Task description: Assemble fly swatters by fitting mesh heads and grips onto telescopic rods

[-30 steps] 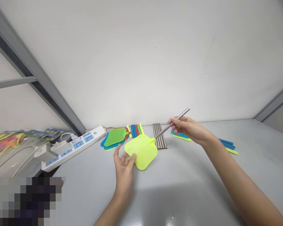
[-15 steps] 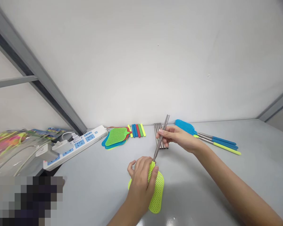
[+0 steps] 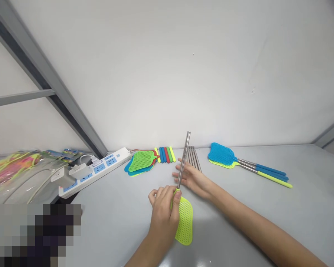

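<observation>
My left hand [image 3: 163, 211] is closed around the neck of a yellow-green fly swatter head [image 3: 185, 224], whose perforated face points down toward me. A metal rod [image 3: 184, 159] stands up from that neck, tilted slightly right at its top. Beside the rod, my right hand [image 3: 196, 180] is open, fingers spread and palm turned toward it; whether it touches the rod I cannot tell. Just behind the right hand lie several loose metal rods [image 3: 195, 157] in a row, partly covered by it.
Stacked swatter heads [image 3: 141, 161] in green, blue and red lie at the left, next to several coloured handle grips [image 3: 167, 154]. Fly swatters with handles [image 3: 222, 154] rest at the right. A power strip [image 3: 100, 170] with plugs and bagged items [image 3: 19, 174] occupy the left side.
My right hand has loosened its grip on the metal rod, opened its fingers and moved down beside it. The rod now stands more upright. My left hand still holds the swatter neck.
</observation>
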Demonstrator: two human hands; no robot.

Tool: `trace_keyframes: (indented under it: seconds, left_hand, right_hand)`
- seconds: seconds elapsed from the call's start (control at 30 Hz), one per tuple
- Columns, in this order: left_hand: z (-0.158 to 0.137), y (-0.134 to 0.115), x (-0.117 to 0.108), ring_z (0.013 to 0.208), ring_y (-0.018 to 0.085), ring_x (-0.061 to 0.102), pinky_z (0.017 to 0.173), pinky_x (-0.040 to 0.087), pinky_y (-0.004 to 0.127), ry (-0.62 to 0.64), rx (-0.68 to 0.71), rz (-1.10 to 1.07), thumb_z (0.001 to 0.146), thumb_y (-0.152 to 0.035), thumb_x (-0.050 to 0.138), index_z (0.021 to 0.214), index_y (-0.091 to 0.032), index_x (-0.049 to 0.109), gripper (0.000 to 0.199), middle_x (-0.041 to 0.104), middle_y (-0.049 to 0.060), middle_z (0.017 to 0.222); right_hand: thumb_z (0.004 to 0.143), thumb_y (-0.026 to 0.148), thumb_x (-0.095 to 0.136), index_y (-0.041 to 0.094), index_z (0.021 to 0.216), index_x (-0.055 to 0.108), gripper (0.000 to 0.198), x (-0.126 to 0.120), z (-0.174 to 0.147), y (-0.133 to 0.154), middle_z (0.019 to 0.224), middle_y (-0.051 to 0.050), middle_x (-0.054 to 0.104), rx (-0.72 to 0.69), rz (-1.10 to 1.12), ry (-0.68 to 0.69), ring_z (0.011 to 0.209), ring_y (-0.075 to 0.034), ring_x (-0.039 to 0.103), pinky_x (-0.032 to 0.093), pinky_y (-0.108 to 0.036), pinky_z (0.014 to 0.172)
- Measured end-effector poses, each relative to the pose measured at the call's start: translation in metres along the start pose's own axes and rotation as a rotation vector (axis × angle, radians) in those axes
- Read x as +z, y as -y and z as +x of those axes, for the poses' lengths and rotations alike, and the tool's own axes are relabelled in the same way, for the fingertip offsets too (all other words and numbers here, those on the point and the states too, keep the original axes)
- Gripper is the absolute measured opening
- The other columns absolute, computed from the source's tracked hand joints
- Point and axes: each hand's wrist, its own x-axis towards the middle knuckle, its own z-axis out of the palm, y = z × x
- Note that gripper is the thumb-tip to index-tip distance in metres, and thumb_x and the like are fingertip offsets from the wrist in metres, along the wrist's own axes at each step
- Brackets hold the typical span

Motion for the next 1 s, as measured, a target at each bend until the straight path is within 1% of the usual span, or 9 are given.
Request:
trace_keyframes:
  seconds: [0.17,0.3,0.37,0.47,0.57,0.7,0.77,0.87,1.0]
  left_hand:
    - [0.0,-0.001,0.0,0.077,0.016,0.048,0.078,0.021,0.034,-0.039,0.022,-0.014,0.081,-0.021,0.032,0.084,-0.022,0.048,0.016,0.056,0.0,0.08]
    - [0.001,0.0,0.0,0.077,0.017,0.048,0.078,0.022,0.035,-0.064,0.026,-0.026,0.079,-0.019,0.034,0.088,-0.022,0.048,0.017,0.056,0.002,0.082]
    - [0.002,0.001,-0.001,0.076,0.017,0.047,0.077,0.022,0.035,-0.075,0.016,-0.041,0.079,-0.018,0.034,0.087,-0.021,0.048,0.017,0.056,0.001,0.081]
    - [0.002,0.002,-0.005,0.068,0.016,0.046,0.074,0.023,0.034,-0.066,-0.008,-0.079,0.079,-0.016,0.03,0.08,-0.022,0.049,0.02,0.055,-0.001,0.072]
    - [0.002,0.002,-0.009,0.062,0.015,0.044,0.071,0.024,0.033,-0.067,0.014,-0.085,0.08,-0.019,0.032,0.07,-0.023,0.049,0.02,0.053,-0.002,0.064]
    - [0.003,0.001,-0.009,0.055,0.013,0.041,0.069,0.024,0.032,-0.134,0.106,-0.016,0.074,-0.028,0.047,0.061,-0.022,0.047,0.015,0.049,-0.004,0.054]
    - [0.003,0.002,-0.009,0.052,0.012,0.04,0.068,0.024,0.032,-0.147,0.138,0.027,0.074,-0.027,0.048,0.059,-0.021,0.046,0.016,0.047,-0.005,0.051]
    - [0.002,0.003,-0.011,0.051,0.012,0.038,0.065,0.025,0.031,-0.165,0.127,0.056,0.077,-0.023,0.044,0.063,-0.021,0.046,0.014,0.045,-0.004,0.051]
    - [0.002,0.004,-0.016,0.056,0.013,0.04,0.064,0.03,0.029,-0.167,0.093,-0.015,0.079,-0.018,0.038,0.079,-0.022,0.047,0.01,0.05,-0.002,0.059]
  right_hand:
    - [0.069,0.02,0.056,0.028,0.099,0.044,0.034,-0.007,0.007,-0.005,0.091,0.0,0.055,0.009,0.161,-0.007,0.08,-0.014,0.057,0.042,-0.033,0.077]
    - [0.071,0.022,0.052,0.024,0.085,0.048,0.015,-0.005,0.016,0.002,0.088,-0.002,0.055,0.051,0.274,0.016,0.082,-0.017,0.056,0.043,-0.037,0.075]
    - [0.072,0.025,0.049,0.021,0.076,0.048,0.006,-0.005,0.021,0.004,0.087,-0.005,0.054,0.095,0.321,0.021,0.083,-0.019,0.056,0.043,-0.038,0.073]
    - [0.072,0.028,0.047,0.019,0.072,0.047,0.009,-0.007,0.026,0.005,0.091,-0.008,0.053,0.122,0.366,0.012,0.086,-0.02,0.055,0.043,-0.039,0.072]
    - [0.073,0.029,0.046,0.021,0.079,0.049,0.011,-0.009,0.027,0.003,0.094,-0.007,0.053,0.123,0.387,-0.003,0.089,-0.02,0.054,0.042,-0.039,0.073]
    - [0.073,0.03,0.046,0.022,0.091,0.049,0.021,-0.011,0.025,0.004,0.095,-0.007,0.053,0.111,0.378,0.02,0.089,-0.018,0.054,0.042,-0.037,0.074]
    - [0.073,0.031,0.044,0.02,0.093,0.049,0.023,-0.011,0.024,0.008,0.093,-0.009,0.055,0.113,0.374,0.014,0.088,-0.019,0.054,0.042,-0.036,0.072]
    - [0.074,0.031,0.042,0.014,0.093,0.048,0.026,-0.012,0.023,0.016,0.089,-0.012,0.056,0.137,0.381,0.015,0.085,-0.02,0.055,0.043,-0.035,0.07]
    - [0.073,0.03,0.04,0.009,0.098,0.045,0.033,-0.013,0.021,0.026,0.091,-0.015,0.054,0.147,0.428,0.02,0.083,-0.021,0.054,0.044,-0.035,0.069]
